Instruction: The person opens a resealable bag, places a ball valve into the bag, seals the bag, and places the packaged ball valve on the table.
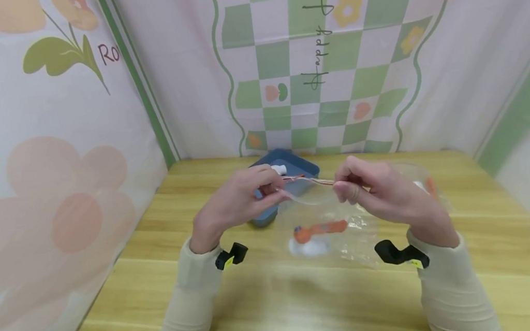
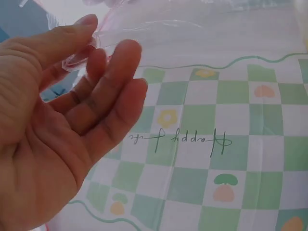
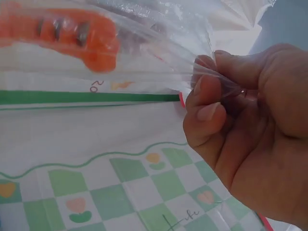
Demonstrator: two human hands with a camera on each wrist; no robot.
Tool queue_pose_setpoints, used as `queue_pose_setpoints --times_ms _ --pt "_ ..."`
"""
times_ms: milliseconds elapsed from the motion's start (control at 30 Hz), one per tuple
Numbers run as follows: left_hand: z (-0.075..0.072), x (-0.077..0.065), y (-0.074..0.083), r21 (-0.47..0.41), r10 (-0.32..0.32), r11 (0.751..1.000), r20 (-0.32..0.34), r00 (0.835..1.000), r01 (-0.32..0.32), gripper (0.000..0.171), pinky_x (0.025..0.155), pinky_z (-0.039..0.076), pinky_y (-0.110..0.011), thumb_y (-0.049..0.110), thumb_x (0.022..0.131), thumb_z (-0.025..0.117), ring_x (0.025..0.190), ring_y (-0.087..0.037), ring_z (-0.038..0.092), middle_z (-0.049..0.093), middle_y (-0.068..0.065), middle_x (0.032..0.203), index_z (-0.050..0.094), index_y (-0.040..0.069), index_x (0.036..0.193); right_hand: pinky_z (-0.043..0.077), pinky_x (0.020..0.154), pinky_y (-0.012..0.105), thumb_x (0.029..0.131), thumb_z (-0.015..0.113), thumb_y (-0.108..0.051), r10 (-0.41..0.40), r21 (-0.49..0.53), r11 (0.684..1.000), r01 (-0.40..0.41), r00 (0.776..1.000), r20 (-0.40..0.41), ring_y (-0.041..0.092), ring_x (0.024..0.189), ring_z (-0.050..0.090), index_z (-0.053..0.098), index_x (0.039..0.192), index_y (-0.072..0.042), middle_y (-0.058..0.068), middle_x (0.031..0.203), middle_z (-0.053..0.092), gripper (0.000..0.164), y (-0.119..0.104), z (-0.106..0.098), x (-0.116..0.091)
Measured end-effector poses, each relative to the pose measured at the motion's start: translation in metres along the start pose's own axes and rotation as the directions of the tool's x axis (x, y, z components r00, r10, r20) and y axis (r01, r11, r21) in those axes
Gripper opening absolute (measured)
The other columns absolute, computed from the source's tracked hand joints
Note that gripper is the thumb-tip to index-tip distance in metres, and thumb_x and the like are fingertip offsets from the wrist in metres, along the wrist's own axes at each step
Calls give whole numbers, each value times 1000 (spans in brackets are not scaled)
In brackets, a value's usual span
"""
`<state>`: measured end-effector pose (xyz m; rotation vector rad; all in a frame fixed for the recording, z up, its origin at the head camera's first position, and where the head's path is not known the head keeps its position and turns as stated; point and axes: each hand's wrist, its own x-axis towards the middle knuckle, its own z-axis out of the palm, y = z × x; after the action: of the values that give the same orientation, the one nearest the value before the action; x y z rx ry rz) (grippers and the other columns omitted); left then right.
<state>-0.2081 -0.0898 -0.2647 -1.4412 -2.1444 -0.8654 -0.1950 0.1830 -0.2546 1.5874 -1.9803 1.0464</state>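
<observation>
A clear plastic bag [image 1: 359, 244] hangs between both hands, its mouth edge lined with a thin red strip. At one side of that mouth, my left hand [image 1: 237, 199] pinches the film between thumb and index finger; its other fingers spread loosely in the left wrist view. My right hand [image 1: 386, 192] pinches the opposite side, and the right wrist view shows the film pulled into creases at the fingertips. Inside the bag lie an orange piece [image 1: 328, 227] with dark stripes [image 3: 83, 33] and a white, blurred item [image 1: 315, 245].
A blue tray [image 1: 304, 161] stands behind the left hand, with a white item [image 1: 279, 170] in it. Past the right hand, more clear plastic [image 1: 407, 169] shows with an orange part [image 1: 431, 186]. The wooden table [image 1: 130, 290] meets printed curtains [image 1: 193, 88] at the back and sides.
</observation>
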Motion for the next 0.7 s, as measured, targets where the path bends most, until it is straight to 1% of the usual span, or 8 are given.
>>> queue_pose_setpoints --times_ms 133,200,333,400,467,567,633,700 --pt "-3 1 5 4 29 1000 -7 1000 -29 13 58 44 -13 15 82 71 66 -1 50 56 4 74 59 9 82 40 53 13 88 61 -10 23 -40 999 -23 1000 -9 2 60 48 56 86 -5 -3 71 53 8 -1 -2 0" --pt "-3 1 7 2 33 999 -8 999 -33 14 58 43 -12 16 83 70 66 0 51 57 4 75 58 9 83 41 54 13 85 66 -6 31 -45 999 -32 999 -6 1 61 48 58 86 -7 -3 73 53 8 -2 -3 0" --pt "-2 0 8 -37 31 999 -9 999 -31 14 56 43 -12 14 85 68 65 2 54 61 5 73 55 9 85 45 57 12 76 75 -6 30 -86 996 -26 999 43 0 67 49 61 91 -11 -7 76 51 22 -4 -3 -1" --pt "-2 0 8 -66 29 997 -4 1000 -29 13 54 44 -12 12 85 67 64 3 57 64 4 73 54 9 87 46 58 11 76 76 -12 19 -117 993 -11 998 65 0 68 50 61 92 -12 -8 78 52 22 -6 -2 0" --pt "-1 0 8 -89 27 996 5 1000 -26 14 54 45 -12 10 86 65 63 2 59 65 1 72 52 8 88 46 59 11 81 72 -20 -8 -148 989 19 997 77 -1 68 50 61 90 -13 -9 78 51 15 -8 -1 1" --pt "-2 -1 8 -105 20 994 16 1000 -18 15 54 47 -12 9 86 65 60 0 61 65 -3 73 50 7 89 42 59 8 83 70 -15 -63 -160 984 74 995 76 -2 65 48 58 81 -14 -9 73 49 12 -13 0 5" --pt "-3 -1 8 -103 16 995 21 1000 -13 16 54 47 -12 10 87 64 59 0 61 64 -2 72 49 7 89 40 57 6 85 68 -14 -96 -134 985 106 992 79 -2 62 47 57 77 -14 -9 70 48 13 -20 0 10" --pt "-3 -1 9 -102 9 995 28 1000 -6 17 54 47 -12 11 87 64 58 0 60 62 -1 72 48 8 89 37 56 5 84 68 -12 -115 -106 987 124 989 88 -3 60 47 59 77 -14 -10 68 49 12 -27 0 13"
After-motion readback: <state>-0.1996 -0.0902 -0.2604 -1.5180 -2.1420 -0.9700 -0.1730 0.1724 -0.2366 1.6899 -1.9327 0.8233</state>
